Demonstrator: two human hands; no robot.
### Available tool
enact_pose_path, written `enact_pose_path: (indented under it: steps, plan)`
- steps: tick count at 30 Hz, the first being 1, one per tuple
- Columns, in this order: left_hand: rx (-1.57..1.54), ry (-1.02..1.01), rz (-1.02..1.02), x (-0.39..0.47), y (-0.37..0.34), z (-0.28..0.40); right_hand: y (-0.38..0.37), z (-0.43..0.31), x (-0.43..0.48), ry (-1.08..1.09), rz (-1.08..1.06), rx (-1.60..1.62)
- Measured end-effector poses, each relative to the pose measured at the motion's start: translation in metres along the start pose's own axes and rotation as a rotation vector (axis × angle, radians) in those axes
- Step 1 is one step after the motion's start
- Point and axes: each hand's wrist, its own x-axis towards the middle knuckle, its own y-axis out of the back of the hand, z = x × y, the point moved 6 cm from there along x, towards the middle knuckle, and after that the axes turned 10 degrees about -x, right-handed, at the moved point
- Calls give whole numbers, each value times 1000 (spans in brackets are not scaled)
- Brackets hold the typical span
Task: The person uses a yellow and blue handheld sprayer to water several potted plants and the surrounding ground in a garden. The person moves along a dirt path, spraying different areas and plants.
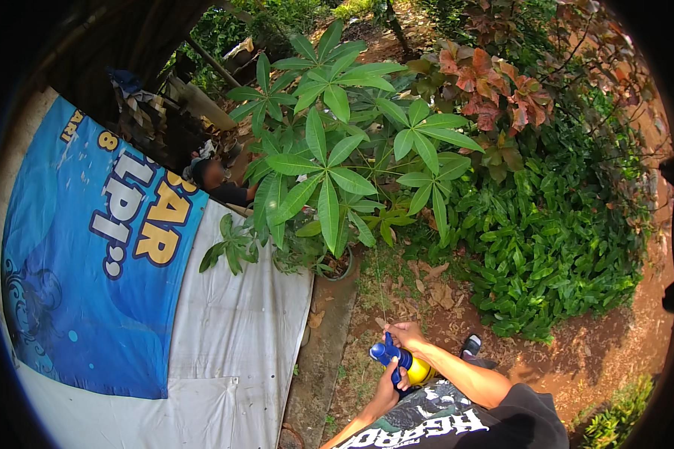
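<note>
A pressure sprayer with a yellow tank [421, 371] and a blue pump head [378, 352] is held close to my body. My left hand [388, 387] is wrapped around its blue handle, below the head. My right hand [405, 335] has its fingers closed at the blue nozzle [389, 339]. From the nozzle a thin line of liquid [382, 286] runs away from me towards a leafy plant [328, 171] with long green leaflets. The plant's pot [340, 268] shows partly beneath its leaves. The liquid's far end is lost among the foliage.
A pale tarpaulin [241, 325] with a blue printed banner [90, 252] slopes along my left. Beyond it a person [216, 179] is partly hidden. A concrete strip [320, 337] borders soil with dry leaves [441, 294]. Dense green shrubs [545, 252] and a reddish-leaved shrub [483, 84] stand right.
</note>
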Motion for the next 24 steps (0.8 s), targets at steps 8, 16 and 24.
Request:
enact_pose_path:
  steps: [8, 16, 24]
  plan:
    - [4, 7, 23, -1, 3, 0, -4, 2, -2, -22, -16, 63]
    - [-137, -58, 50, 0, 5, 0, -7, 12, 10, -59, -17, 15]
    - [-240, -90, -103, 3, 3, -1, -6, -5, 1, -50, -48, 22]
